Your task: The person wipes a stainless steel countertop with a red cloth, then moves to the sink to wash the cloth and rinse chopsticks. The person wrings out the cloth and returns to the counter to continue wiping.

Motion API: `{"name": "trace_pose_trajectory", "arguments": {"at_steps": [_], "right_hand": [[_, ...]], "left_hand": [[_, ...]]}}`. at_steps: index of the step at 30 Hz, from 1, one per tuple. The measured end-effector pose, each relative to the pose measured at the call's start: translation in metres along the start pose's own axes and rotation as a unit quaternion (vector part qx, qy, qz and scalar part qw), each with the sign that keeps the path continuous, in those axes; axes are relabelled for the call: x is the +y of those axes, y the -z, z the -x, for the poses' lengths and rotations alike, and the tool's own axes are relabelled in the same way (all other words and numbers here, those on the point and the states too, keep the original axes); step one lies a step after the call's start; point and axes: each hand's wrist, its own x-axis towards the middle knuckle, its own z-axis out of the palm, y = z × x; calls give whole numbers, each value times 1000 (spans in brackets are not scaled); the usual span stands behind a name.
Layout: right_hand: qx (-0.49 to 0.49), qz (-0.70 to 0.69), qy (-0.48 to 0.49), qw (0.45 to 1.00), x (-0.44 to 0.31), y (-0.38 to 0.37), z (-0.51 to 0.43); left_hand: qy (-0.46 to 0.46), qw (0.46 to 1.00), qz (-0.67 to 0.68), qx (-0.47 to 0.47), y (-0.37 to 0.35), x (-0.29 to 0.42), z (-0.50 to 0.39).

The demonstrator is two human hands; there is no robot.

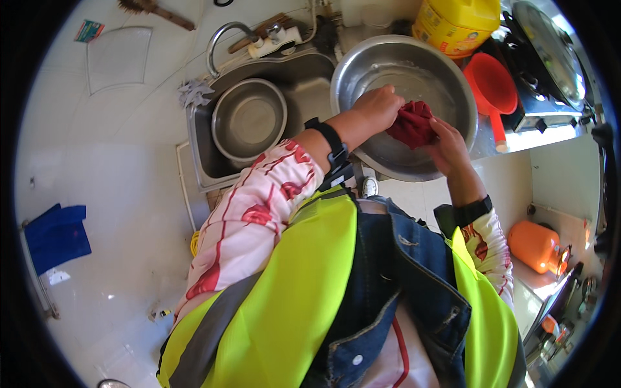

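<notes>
A bunched dark red cloth [412, 127] hangs between my two hands, over a large stainless steel basin [405, 42]. My left hand [381, 109] grips the cloth's left side, the back of the hand towards me. At the cloth's right side, my right hand [449, 145] pinches it between thumb and fingers, some of which are hidden. Shallow clear water seems to lie in the basin, its surface catching some light.
Left of the basin is a steel sink [310, 82] holding a smaller metal basin [250, 119], below a curved faucet [228, 29]. A red plastic dipper [492, 87], a yellow jug [456, 26] and a gas stove [543, 114] stand to the right. An orange gas cylinder [533, 246] sits lower right.
</notes>
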Motion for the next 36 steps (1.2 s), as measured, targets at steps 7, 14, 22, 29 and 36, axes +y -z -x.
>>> {"name": "trace_pose_trajectory", "arguments": {"at_steps": [7,14,22,29,36], "right_hand": [[58,173,-117,976,-5,17,-1],[8,163,-198,967,-7,19,-17],[-8,43,-160,986,-2,7,-26],[-77,99,-30,992,-18,-5,-22],[-48,138,33,989,-27,-8,-13]], "left_hand": [[88,989,-82,81,-29,-8,2],[24,994,-10,-104,-68,-9,-14],[-36,971,189,143,-33,35,-23],[-30,968,158,195,-9,19,-1],[92,979,148,102,-6,14,17]]}}
